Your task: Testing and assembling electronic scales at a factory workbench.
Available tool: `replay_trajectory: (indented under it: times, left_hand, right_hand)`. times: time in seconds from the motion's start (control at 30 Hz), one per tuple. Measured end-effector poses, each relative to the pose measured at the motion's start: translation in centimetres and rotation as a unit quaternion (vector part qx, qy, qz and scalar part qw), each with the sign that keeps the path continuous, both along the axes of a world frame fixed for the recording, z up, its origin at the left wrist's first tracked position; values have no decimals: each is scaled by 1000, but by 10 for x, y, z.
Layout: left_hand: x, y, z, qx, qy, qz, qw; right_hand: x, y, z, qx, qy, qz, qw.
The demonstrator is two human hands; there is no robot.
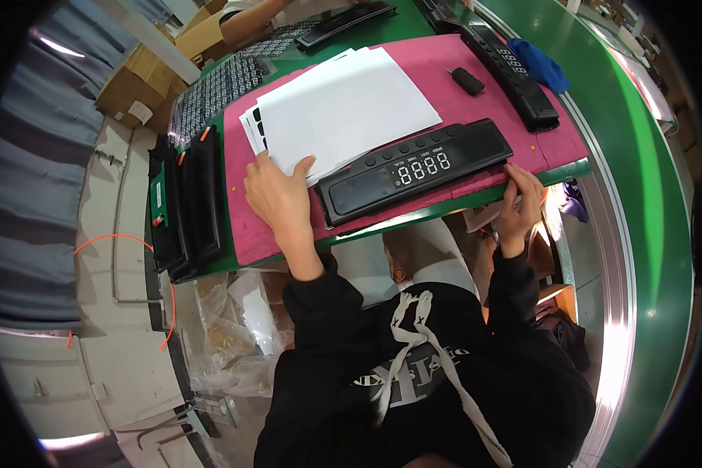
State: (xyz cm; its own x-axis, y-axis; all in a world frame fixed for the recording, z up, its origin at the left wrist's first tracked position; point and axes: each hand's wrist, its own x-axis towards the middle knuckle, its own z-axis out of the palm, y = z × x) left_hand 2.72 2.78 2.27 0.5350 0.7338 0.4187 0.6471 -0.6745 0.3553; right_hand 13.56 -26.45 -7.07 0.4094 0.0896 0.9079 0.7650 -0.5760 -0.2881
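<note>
A black display panel [417, 168] with white digit segments and a row of round buttons lies tilted along the near edge of the pink mat. My left hand [281, 191] rests at the lower left corner of a stack of white sheets [343, 109], thumb and fingers apart on it. Its wrist is beside the panel's left end. Just off the panel's right end, at the table edge, my right hand [520, 204] is closed with curled fingers. A pale, thin piece [485, 216] shows next to those fingers; whether they hold it is unclear.
On the pink mat [249, 234] lie a small black object [466, 81] and another display panel [515, 82] beside a blue cloth [540, 65]. Black housings [199, 203] stand at the left edge. Clear-wrapped digit parts [218, 93] lie behind them. Another person's arm [253, 22] reaches in at the far side.
</note>
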Motion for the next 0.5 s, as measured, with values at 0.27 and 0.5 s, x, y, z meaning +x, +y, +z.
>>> replay_trajectory:
  times: [0.27,0.5]
  left_hand:
    - [-3,51,7,-116,-121,-81,983]
    - [-257,90,0,448,-342,280,777]
  right_hand:
    - [-2,5,-2,30,-1,13,999]
    - [-21,-6,23,27,53,33,998]
